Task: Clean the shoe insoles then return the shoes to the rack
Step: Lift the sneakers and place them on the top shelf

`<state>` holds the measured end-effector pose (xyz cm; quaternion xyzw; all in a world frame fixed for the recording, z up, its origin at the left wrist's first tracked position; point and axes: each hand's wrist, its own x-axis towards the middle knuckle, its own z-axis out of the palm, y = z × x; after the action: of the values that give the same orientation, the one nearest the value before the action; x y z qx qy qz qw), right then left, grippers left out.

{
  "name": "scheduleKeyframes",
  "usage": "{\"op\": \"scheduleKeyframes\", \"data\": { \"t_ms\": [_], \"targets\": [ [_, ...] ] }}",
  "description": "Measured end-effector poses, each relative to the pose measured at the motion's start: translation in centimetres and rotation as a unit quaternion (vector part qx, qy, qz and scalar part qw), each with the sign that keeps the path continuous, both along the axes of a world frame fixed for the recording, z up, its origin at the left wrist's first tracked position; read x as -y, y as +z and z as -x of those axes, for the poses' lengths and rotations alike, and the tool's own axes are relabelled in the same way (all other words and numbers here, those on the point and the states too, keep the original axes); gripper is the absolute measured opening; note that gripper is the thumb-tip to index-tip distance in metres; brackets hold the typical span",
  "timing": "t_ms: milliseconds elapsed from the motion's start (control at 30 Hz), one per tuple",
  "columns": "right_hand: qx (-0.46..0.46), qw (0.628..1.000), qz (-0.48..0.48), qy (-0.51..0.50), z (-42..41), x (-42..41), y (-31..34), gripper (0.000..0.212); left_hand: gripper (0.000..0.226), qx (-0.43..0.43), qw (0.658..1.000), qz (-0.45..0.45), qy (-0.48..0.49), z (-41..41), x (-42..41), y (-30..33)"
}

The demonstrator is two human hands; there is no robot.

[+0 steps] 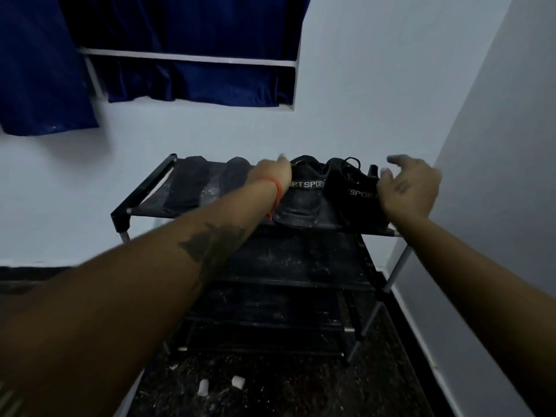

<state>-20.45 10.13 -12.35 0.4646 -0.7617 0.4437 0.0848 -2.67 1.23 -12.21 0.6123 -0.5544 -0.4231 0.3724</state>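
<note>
Two black sport shoes stand side by side on the top shelf of a black shoe rack [144,194], heels toward me. My left hand [270,176] rests against the left side of the left shoe [304,197], fingers curled around its collar. My right hand [406,182] hovers at the right side of the right shoe [352,191], fingers spread and blurred. Two dark insoles lie flat on the shelf to the left, one [188,182] near the rack's left end and the other [233,173] beside my left wrist.
The rack has lower dusty shelves [285,266] and stands in a corner between white walls. A dark blue curtain [180,55] hangs above. Two small white bits [237,382] lie on the dark speckled floor in front.
</note>
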Motion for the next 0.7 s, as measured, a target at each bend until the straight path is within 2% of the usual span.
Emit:
{"op": "scheduleKeyframes", "data": {
  "t_ms": [67, 100, 167, 200, 233, 267, 333, 400, 533, 600, 667, 700],
  "targets": [
    [0.010, 0.995, 0.057, 0.076, -2.2, -0.4, -1.0, 0.030, 0.075, -0.004, 1.000, 0.024, -0.008, -0.2, -0.3, -2.8],
    [0.044, 0.990, 0.046, 0.124, -3.4, -0.6, -1.7, 0.032, 0.088, -0.017, 0.999, 0.024, -0.020, -0.3, -0.3, -4.1],
    [0.119, 0.972, -0.041, 0.200, -5.7, -1.0, -3.0, 0.044, 0.097, -0.078, 0.997, 0.005, -0.026, -0.1, -0.8, -5.5],
    [0.150, 0.959, -0.090, 0.223, -6.5, -1.0, -3.5, 0.051, 0.087, -0.109, 0.993, 0.004, -0.039, 0.1, -1.6, -5.9],
    [0.172, 0.948, -0.129, 0.236, -7.1, -0.9, -4.0, 0.056, 0.077, -0.137, 0.990, 0.004, -0.045, 0.3, -2.7, -5.7],
    [0.183, 0.940, -0.152, 0.245, -7.4, -0.7, -4.4, 0.059, 0.077, -0.159, 0.986, -0.006, -0.047, 0.5, -3.3, -5.5],
    [0.197, 0.936, -0.160, 0.244, -7.6, -0.6, -4.3, 0.061, 0.092, -0.189, 0.979, -0.024, -0.069, 0.8, -3.8, -5.5],
    [0.216, 0.936, -0.154, 0.233, -7.0, -0.7, -4.1, 0.060, 0.098, -0.215, 0.971, -0.040, -0.096, 1.4, -3.4, -6.1],
    [0.211, 0.934, -0.162, 0.241, -6.0, -1.2, -3.8, 0.061, 0.117, -0.210, 0.973, -0.046, -0.089, 3.1, -1.9, -8.1],
    [0.211, 0.938, -0.137, 0.239, -5.9, -1.5, -3.7, 0.058, 0.121, -0.218, 0.972, -0.050, -0.077, 3.6, -1.4, -8.8],
    [0.195, 0.961, -0.020, 0.192, -5.4, -1.5, -3.7, 0.053, 0.120, -0.216, 0.971, -0.057, -0.083, 3.7, -1.3, -9.1],
    [0.187, 0.972, 0.046, 0.136, -4.8, -1.4, -3.7, 0.052, 0.121, -0.216, 0.971, -0.060, -0.088, 3.7, -1.4, -9.0]
  ]
}}
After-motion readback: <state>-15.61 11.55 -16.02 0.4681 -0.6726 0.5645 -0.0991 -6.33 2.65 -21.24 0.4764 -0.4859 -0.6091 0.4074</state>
